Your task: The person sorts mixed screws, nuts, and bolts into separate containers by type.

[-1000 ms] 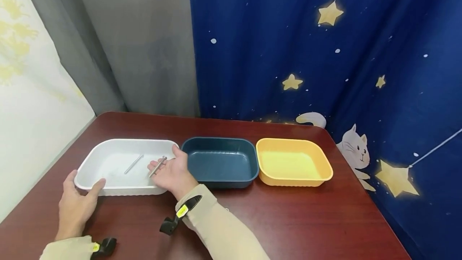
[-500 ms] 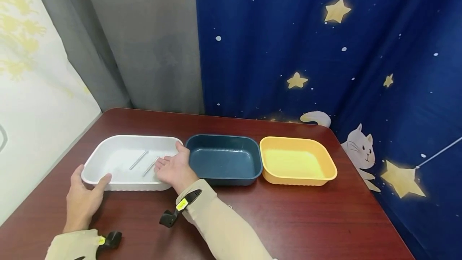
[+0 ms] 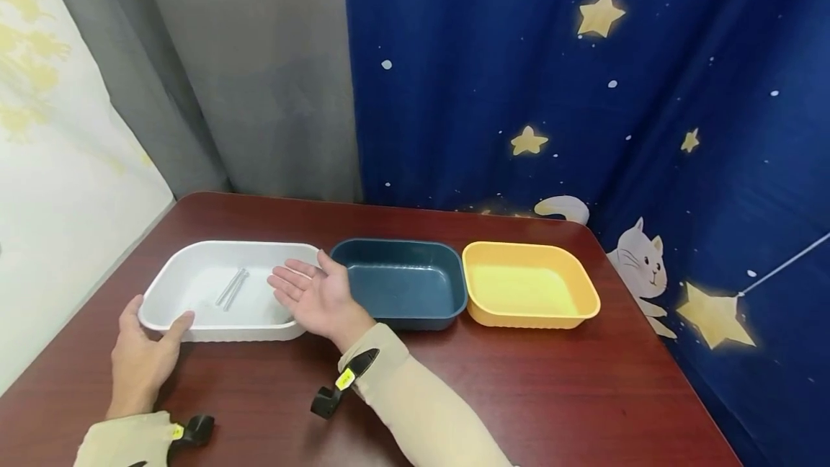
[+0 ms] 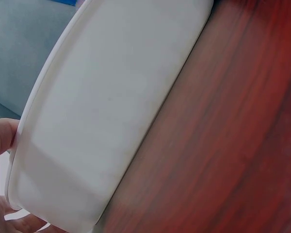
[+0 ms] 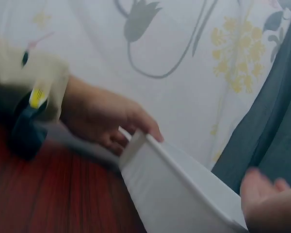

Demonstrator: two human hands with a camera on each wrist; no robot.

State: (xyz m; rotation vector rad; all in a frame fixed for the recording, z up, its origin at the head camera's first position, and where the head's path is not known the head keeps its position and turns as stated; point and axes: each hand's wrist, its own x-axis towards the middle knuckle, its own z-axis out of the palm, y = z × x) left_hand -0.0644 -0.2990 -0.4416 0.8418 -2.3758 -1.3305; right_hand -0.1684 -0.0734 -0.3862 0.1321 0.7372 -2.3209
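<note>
Two long, thin silver bolts lie side by side on the floor of the white plastic basin, slanting towards the back right. My left hand grips the basin's front left corner, thumb over the rim and fingers round the outer wall. The left wrist view shows that thumb on the rim. Over the basin's right end, my right hand is held palm up with straight fingers and nothing on it. It is blurred at the edge of the right wrist view.
To the right of the white basin stand a dark blue basin and then a yellow basin, in a row on the reddish-brown table. Blue star-print and grey curtains hang behind the table, and a white patterned cloth hangs at the left.
One bolt lay across my right fingers a second ago; it slid off into the basin beside the other. My right hand is now bare and slightly raised. My left hand keeps its grip.
</note>
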